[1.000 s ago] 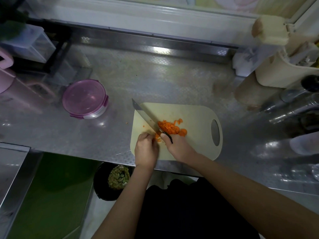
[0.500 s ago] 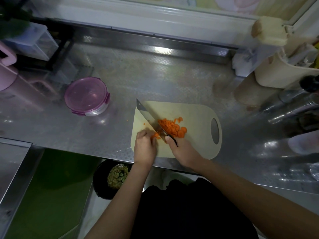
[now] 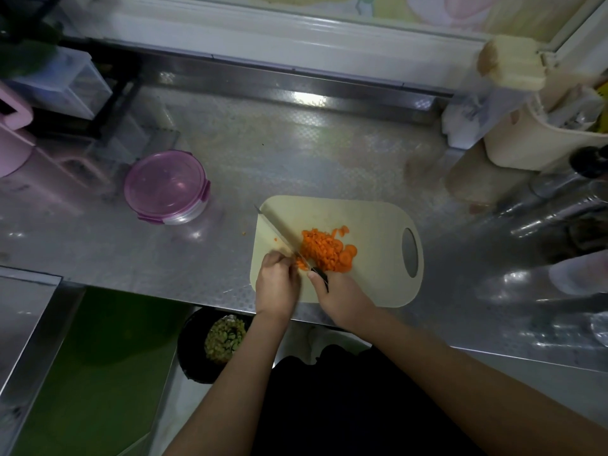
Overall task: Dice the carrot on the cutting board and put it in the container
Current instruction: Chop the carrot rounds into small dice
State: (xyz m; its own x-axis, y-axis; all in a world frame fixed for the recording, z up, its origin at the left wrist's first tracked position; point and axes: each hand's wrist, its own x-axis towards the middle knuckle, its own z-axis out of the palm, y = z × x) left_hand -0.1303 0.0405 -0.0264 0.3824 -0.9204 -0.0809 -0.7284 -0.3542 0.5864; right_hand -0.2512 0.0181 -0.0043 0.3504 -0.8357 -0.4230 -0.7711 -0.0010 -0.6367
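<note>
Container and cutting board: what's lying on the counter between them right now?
Head view: the counter between the container and the cutting board is bare steel, except one stray carrot bit just off the board's left edge.

Bright orange on the diced carrot point(image 3: 324, 250), pale cream on the cutting board point(image 3: 371, 225) beneath it, silver along the blade of the knife point(image 3: 278, 230) and black at its handle. Translucent pinkish purple on the lid of the round container point(image 3: 164, 185), clear glass-like below, and dull silver with a fine embossed dotted grid across the counter point(image 3: 296, 153). Pastel pink on the jug point(image 3: 13, 143) at far left, cream on the utensil holder point(image 3: 526, 143) at far right, black on the bin point(image 3: 190, 343) with yellow-green scraps point(image 3: 225, 339) inside.
</note>
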